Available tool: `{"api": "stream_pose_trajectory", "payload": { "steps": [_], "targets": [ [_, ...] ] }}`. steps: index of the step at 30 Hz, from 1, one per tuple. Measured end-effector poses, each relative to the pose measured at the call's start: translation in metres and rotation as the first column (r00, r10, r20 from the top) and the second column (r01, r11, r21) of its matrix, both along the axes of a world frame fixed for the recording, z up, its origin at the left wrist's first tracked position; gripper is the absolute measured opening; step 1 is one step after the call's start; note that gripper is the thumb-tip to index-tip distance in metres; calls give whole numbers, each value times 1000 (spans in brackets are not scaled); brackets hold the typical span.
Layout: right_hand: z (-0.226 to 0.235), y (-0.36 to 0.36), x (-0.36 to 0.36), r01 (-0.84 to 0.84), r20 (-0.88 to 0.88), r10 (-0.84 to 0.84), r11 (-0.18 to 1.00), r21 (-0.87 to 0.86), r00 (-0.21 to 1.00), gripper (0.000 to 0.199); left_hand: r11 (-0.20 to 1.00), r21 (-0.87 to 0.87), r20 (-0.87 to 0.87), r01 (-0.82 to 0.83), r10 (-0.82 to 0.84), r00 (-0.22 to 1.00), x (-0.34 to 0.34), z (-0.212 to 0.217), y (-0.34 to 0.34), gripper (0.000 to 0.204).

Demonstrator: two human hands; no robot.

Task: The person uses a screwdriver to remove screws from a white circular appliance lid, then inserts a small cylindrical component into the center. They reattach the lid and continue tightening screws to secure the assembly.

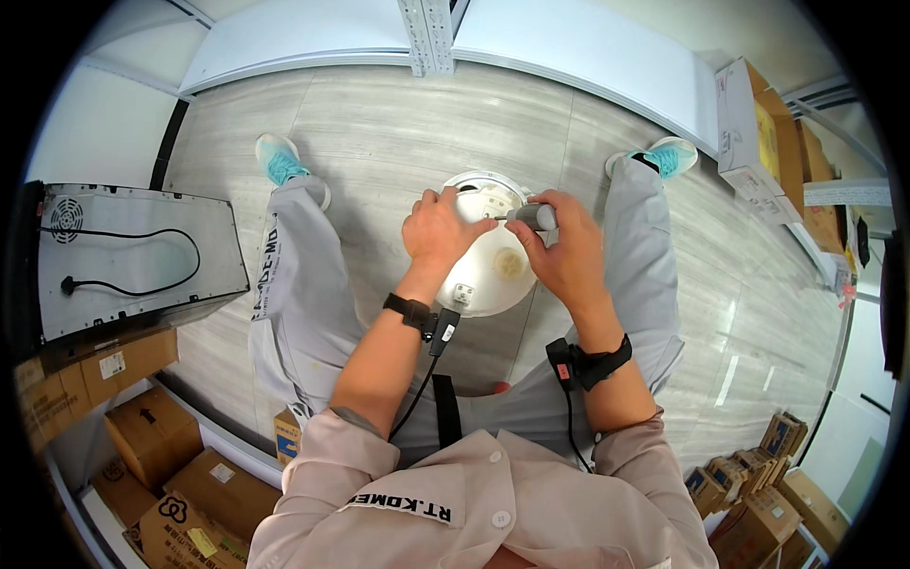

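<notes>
A white, rounded appliance body [488, 282], its kind not clear, stands on the floor between my legs. It has a ring-like rim at the far side, a small socket fitting near me and a round yellowish patch. My right hand [569, 251] is closed round the thick grey handle of a screwdriver [536, 219], whose thin shaft points left over the appliance. My left hand [439, 230] curls over the appliance's left side, with the thumb at the screwdriver's tip. The fingers hide whatever the tip touches.
To my left, a metal-cased appliance [142, 261] with a black power cord sits above cardboard boxes [223, 484]. White shelving [313, 43] runs along the far side. An opened carton [749, 133] stands at the far right, and stacked cartons [758, 522] at the near right.
</notes>
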State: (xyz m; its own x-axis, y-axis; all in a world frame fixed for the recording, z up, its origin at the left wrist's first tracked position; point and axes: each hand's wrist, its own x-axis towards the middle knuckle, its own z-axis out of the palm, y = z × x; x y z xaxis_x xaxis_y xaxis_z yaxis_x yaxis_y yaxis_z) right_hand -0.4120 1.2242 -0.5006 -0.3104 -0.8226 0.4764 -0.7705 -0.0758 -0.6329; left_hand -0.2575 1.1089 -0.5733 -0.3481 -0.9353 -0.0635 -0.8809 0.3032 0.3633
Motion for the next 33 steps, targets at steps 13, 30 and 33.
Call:
{"api": "stream_pose_trajectory", "payload": {
  "steps": [13,30,33],
  "targets": [
    [-9,-4,-3,-77,172,92,992,-96,981,51,1000,-5,-29,-23,22,999,0,-11,-1,84],
    [-2,-5,-2,-13,148,51,968,-249,988,45,999,-31,-37,21,-22,999,-1,-14,3,83],
    [-1,-2,-4,-40,52,55,967,-251,997,43,999,-33,-37,29,-30,999,1,-14,3,83]
  ]
}}
